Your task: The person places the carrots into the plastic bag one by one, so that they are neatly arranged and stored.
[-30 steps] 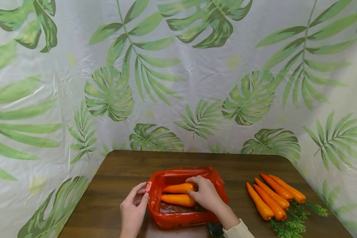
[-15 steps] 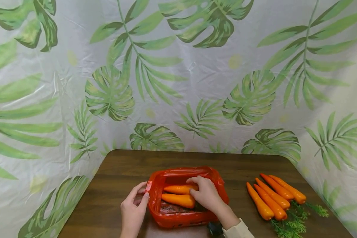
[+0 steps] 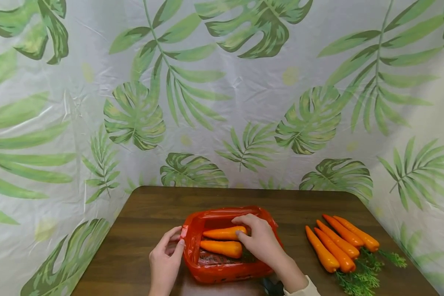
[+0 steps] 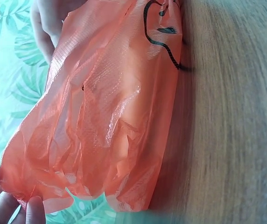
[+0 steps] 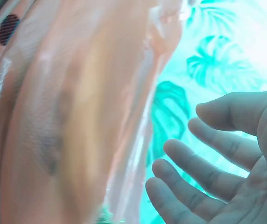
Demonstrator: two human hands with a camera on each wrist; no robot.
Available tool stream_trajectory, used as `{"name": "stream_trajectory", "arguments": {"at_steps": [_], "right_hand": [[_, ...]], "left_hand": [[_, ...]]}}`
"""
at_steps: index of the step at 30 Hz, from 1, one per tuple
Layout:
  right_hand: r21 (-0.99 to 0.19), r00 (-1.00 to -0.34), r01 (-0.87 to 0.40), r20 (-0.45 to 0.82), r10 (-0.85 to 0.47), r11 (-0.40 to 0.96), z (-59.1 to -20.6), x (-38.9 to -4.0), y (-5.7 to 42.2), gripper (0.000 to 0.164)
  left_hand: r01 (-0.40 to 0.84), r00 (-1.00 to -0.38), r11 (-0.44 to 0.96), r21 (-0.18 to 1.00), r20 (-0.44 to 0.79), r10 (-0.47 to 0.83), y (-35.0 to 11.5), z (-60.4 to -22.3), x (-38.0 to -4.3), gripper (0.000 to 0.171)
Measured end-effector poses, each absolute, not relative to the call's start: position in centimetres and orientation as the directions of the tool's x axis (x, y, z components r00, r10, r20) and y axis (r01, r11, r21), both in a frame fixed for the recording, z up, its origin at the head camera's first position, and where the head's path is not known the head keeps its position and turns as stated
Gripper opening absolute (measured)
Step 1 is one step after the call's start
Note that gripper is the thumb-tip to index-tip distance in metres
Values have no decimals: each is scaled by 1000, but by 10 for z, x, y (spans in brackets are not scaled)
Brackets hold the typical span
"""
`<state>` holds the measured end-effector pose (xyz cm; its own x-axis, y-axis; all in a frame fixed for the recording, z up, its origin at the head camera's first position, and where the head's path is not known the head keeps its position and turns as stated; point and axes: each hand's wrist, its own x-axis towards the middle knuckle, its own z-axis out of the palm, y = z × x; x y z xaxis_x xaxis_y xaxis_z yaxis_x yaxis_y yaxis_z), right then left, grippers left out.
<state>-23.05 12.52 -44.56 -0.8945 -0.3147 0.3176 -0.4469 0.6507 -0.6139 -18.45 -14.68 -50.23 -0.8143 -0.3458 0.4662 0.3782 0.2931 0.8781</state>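
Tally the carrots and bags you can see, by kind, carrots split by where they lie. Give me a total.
Carrots in the red bag: 2 visible
Carrots on the table, to the right of the bag: 5
Red bag: 1
Total: 8 (7 carrots, 1 bag)

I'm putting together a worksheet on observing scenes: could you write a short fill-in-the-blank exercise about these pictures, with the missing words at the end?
1. The left hand pinches the edge of a plastic bag, whose colour in the head view is ____.
2. In that view, the visible carrots inside the bag number ____.
3. The loose carrots on the table number ____.
4. The pale backdrop is printed with green ____.

Missing words: red; two; five; leaves.
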Motion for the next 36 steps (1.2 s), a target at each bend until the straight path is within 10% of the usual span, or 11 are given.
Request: {"name": "stream_trajectory", "arguments": {"at_steps": [36], "right_hand": [[-602, -893, -375, 438, -102, 705, -430, -196, 189, 38]], "left_hand": [[361, -814, 307, 881, 458, -358, -145, -501, -183, 35]]}}
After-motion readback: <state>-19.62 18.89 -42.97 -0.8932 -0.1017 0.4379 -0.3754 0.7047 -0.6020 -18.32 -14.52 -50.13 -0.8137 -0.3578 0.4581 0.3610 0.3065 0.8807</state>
